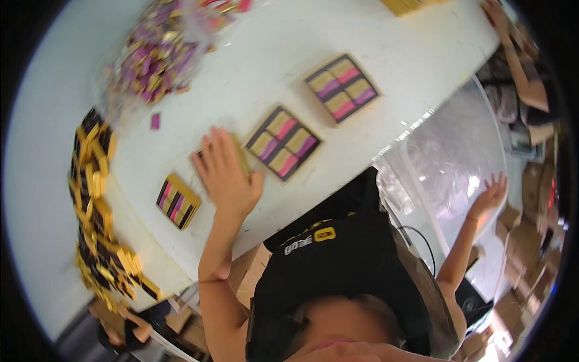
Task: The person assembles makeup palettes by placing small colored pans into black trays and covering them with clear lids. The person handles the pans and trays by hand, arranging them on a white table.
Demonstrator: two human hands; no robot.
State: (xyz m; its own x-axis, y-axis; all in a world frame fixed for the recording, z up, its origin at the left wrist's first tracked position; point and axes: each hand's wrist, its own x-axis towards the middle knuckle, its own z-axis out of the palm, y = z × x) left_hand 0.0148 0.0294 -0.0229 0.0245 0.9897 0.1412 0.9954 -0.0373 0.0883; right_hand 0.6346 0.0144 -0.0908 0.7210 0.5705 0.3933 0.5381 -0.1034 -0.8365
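Observation:
My left hand (228, 172) lies flat, fingers stretched, over a small gold-edged box (241, 154) on the white table; it covers most of that box. Just left of it is a tilted gold box (178, 202) with pink, purple and gold pieces between dark strips. To its right sit two square boxes, a nearer one (283, 143) and a farther one (344, 88), each with black dividers and gold, pink and purple pieces. Out to the right, away from the table, my right hand (491, 194) is open with fingers spread, beside clear plastic (449, 142). It holds nothing visible.
Small purple and gold pieces (158, 63) pile up in a clear bag at the far left. One purple piece (155, 121) lies loose. Gold-and-black boxes (96, 199) line the left side. Yellow boxes (416, 5) stand at the back. Other people work at right and lower left.

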